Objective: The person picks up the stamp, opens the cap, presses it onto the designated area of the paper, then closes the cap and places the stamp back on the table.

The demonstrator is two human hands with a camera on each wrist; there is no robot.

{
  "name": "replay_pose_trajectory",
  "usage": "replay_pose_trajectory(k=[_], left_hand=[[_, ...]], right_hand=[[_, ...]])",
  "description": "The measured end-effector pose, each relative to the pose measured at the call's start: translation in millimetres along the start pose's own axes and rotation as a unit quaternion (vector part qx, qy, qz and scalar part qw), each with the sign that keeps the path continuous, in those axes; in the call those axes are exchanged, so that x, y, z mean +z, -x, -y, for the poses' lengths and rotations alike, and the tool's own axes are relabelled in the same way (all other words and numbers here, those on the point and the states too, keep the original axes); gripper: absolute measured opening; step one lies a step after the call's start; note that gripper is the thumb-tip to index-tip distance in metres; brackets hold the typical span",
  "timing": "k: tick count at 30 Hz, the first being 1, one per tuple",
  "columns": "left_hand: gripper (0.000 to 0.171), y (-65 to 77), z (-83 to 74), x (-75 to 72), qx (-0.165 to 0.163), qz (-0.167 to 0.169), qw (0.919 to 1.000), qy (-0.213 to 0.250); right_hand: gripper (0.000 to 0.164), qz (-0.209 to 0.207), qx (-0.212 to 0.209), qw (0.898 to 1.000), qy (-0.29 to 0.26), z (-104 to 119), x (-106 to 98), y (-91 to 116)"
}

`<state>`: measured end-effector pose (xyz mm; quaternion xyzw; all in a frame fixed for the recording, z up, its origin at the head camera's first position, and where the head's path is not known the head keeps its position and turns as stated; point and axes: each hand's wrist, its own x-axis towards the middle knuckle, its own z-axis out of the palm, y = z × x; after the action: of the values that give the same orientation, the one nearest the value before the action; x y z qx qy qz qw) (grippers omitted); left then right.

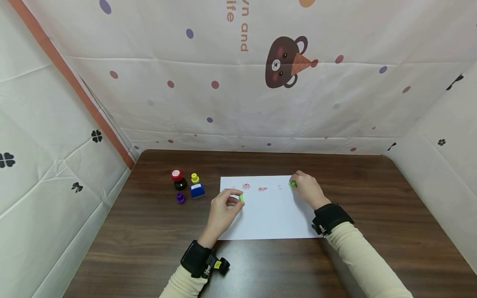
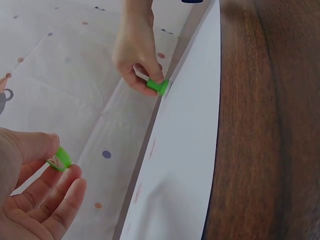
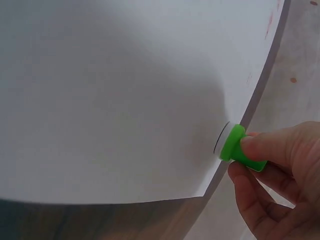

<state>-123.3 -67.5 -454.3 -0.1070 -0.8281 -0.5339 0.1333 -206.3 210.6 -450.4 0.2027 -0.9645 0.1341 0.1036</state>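
Note:
My right hand (image 1: pixel 308 191) pinches a small green stamp (image 3: pixel 242 150) by its handle. The white-edged face of the stamp is right at the sheet of white paper (image 1: pixel 275 219), close to its far right corner. Over the paper's left side, my left hand (image 1: pixel 222 213) holds a green stamp cap (image 2: pixel 60 159) between thumb and fingers. A round label with a red print shows on the cap's end. Along the far edge of the sheet runs a row of red stamp prints (image 1: pixel 262 188). The stamp's inked face is hidden from view.
Left of the paper stand a red-and-black stamp (image 1: pixel 180 184), a blue stamp (image 1: pixel 197 191) with a yellow handle and a small purple piece (image 1: pixel 180 198). They sit on a dark wooden table (image 1: pixel 141 231). A printed white cloth (image 1: pixel 223 103) hangs behind it.

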Motion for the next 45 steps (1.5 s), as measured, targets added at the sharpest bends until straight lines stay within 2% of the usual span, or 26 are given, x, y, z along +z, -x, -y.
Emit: replay_pose_trajectory(k=[9, 20, 30, 38, 45], left_hand=[[0.023, -0.7, -1.7, 0.4, -0.01, 0.007, 0.9999, 0.004], [0.023, 0.8, 1.2, 4.0, -0.013, 0.011, 0.9998, 0.009], [0.024, -0.2, 0.9, 4.3, -0.009, 0.011, 0.9998, 0.016], [0.024, 0.0, 1.1, 6.1, -0.005, 0.011, 0.9997, 0.019], [0.023, 0.3, 0.4, 6.9, -0.006, 0.012, 0.9997, 0.019]], right_hand=[[0.012, 0.006, 0.009, 1.0, 0.003, 2.5, -3.2, -4.6], [0.013, 0.016, 0.019, 0.999, 0.043, 8.0, -1.5, -7.2], [0.014, 0.034, 0.038, 0.998, 0.024, 8.9, -5.5, -8.4], [0.013, 0.026, 0.025, 0.999, 0.032, 8.3, -4.5, -9.8], [0.014, 0.031, 0.03, 0.998, 0.036, 6.6, -1.1, -10.5]])
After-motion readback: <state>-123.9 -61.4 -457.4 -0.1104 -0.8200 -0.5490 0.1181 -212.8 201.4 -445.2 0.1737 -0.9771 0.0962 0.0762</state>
